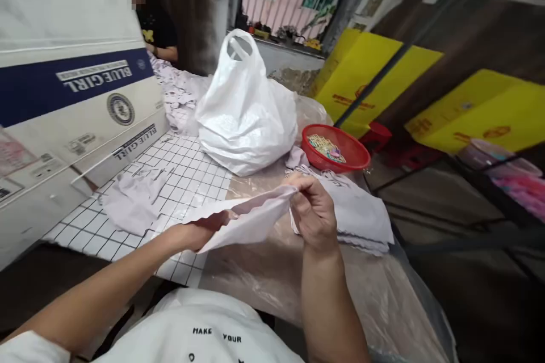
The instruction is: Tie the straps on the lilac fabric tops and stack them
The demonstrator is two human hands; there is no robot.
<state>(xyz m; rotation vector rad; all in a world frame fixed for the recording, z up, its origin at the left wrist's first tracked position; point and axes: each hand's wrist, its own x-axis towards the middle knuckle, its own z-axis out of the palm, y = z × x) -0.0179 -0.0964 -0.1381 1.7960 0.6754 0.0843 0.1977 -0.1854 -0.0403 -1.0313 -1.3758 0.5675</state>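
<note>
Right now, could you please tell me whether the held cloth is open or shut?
Open: the cloth gapes along its upper edge, left hand inside, right hand pinching one end.

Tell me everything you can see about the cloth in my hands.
The cloth is pale, whitish lilac and looks thin and soft, with a slightly wavy upper edge. It is held lengthwise over the table, two layers parted like an open pocket. The left hand reaches between the layers, its fingers mostly hidden; the right hand pinches the opposite end.
</note>
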